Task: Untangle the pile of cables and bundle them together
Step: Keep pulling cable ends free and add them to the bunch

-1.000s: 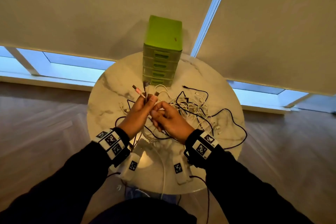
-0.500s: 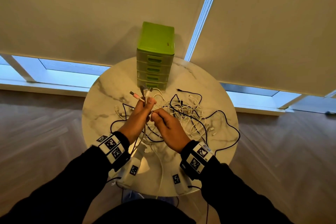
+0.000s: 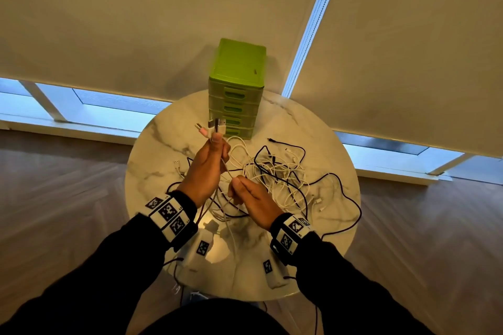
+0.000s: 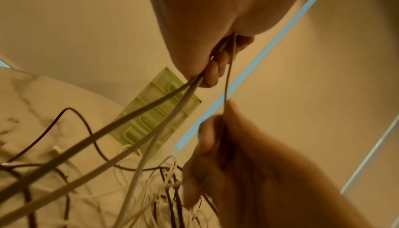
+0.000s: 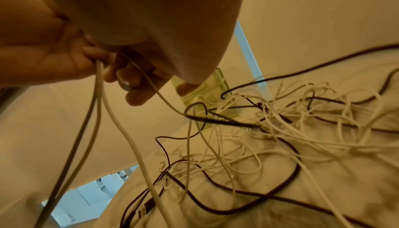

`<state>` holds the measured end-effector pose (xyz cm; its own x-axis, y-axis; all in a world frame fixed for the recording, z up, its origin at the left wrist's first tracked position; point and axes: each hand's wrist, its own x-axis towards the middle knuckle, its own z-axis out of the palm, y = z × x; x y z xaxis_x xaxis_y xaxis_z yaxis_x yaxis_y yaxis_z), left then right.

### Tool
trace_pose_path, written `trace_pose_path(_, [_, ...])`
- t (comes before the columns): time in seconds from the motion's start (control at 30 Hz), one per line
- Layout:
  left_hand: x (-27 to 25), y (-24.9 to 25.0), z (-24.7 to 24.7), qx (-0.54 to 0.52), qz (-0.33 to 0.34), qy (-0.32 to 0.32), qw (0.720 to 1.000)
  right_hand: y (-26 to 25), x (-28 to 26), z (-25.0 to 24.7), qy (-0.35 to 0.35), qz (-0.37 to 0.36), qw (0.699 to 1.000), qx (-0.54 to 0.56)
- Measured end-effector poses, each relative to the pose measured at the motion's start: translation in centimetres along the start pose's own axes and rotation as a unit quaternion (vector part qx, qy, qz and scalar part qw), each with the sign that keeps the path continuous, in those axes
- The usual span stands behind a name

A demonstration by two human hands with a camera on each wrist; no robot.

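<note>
Nearest the person, the right hand [image 3: 251,196] hovers low over the near half of the round marble bench [image 3: 340,247], thumb and fingers pinching a single thin white cable [image 3: 227,171]. That cable rises taut, up and away to the left, into the left hand [image 3: 206,168], so its long axis runs diagonally from the near, lower right hand to the farther, higher left one. The right hand sits nearer the pile, and I judge the coming move turns on it sliding along this line, away from the left hand, to draw the strand free.

The left hand is closed in a fist around several cable ends. From its top stick out the gathered plugs [image 3: 213,128], white and pinkish USB heads fanned close together. Below its fist three or four cords hang down toward the bench edge, seen thick and pale in the left wrist view.

Beyond and to the right of both hands lies the tangled pile [image 3: 280,174]: thin white cables looped over one another, threaded by thicker black ones, one black loop sweeping wide toward the right rim. Loose small connectors lie around it. Little looks sorted yet.

Farthest back stands a green drawer unit [image 3: 235,90], at the bench's far edge.
</note>
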<state>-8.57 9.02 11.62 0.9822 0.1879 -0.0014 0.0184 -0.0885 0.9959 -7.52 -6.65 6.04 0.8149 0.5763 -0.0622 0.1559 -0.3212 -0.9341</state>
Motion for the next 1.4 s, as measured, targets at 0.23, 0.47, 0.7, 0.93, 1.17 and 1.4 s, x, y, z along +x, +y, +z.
trace_pose_path(0.23, [2.4, 4.4, -2.4, -0.147, 0.007, 0.069, 0.987, 4.1, 1.8, 0.4, -0.075, 0.034, 0.992, -0.092])
trace_pose_path(0.47, [3.2, 6.0, -5.9, -0.171, 0.017, 0.081, 0.982, 7.4, 3.7, -3.0, -0.023, 0.072, 0.982, -0.175])
trace_pose_path(0.7, [0.2, -1.6, -2.3, -0.040, -0.085, 0.055, 0.994, -1.3, 5.5, -4.6, 0.104, 0.047, 0.991, -0.075])
trace_pose_path(0.93, [0.9, -1.6, 0.4, -0.064, -0.095, 0.051, 0.992, -3.6, 2.5, -1.6, -0.032, -0.055, 0.988, -0.143])
trace_pose_path(1.17, [2.7, 1.5, 0.7, -0.303, -0.114, 0.029, 0.946, 1.8, 0.3, -1.6, -0.066, 0.010, 0.991, -0.117])
trace_pose_path(1.4, [4.1, 4.2, -4.3, -0.294, -0.024, 0.087, 0.951, 7.4, -1.1, -4.8, -0.034, 0.060, 0.976, -0.205])
